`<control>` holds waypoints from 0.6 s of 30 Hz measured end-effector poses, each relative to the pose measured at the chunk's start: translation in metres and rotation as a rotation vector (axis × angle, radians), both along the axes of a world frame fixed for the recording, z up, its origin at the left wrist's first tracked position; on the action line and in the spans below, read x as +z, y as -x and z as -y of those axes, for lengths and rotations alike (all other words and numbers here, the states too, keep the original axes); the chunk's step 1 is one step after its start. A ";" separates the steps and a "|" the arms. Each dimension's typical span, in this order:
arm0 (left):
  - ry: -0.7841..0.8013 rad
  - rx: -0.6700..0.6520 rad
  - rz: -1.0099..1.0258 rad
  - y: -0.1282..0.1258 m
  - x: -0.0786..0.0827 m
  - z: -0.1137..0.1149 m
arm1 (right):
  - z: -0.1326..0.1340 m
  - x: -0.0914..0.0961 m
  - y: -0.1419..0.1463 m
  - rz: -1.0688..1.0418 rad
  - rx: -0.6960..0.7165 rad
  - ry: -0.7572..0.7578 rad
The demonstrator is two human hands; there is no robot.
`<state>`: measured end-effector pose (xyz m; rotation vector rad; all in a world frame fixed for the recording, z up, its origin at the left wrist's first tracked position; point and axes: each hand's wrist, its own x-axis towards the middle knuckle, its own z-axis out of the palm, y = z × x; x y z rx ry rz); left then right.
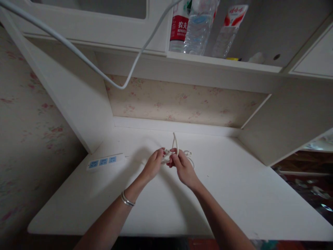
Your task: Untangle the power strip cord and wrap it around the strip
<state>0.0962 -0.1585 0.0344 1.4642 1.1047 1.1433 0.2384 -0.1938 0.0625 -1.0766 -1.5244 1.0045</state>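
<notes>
Both of my hands meet over the middle of a white desk (234,194). My left hand (153,164) pinches a thin white cable (174,142), and a silver bangle sits on that wrist. My right hand (183,166) is closed on the same cable beside it. A loop of the cable sticks up above the fingers, and more of it lies coiled (187,153) on the desk just behind my right hand.
A white power strip (105,161) with blue sockets lies at the desk's left rear. A thick white cord (78,53) hangs across the upper left. Several water bottles (199,26) stand on the shelf above. Cabinet panels close in both sides; clutter lies at the right.
</notes>
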 end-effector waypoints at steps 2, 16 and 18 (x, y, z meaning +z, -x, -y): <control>-0.099 -0.075 -0.129 0.001 -0.017 0.008 | -0.012 0.003 -0.012 -0.136 -0.033 0.022; -0.239 0.199 -0.453 0.020 -0.064 -0.003 | -0.051 0.016 -0.103 -0.544 -0.243 0.046; -0.193 0.322 -0.390 0.028 -0.065 -0.009 | -0.054 0.013 -0.124 -0.580 -0.334 0.018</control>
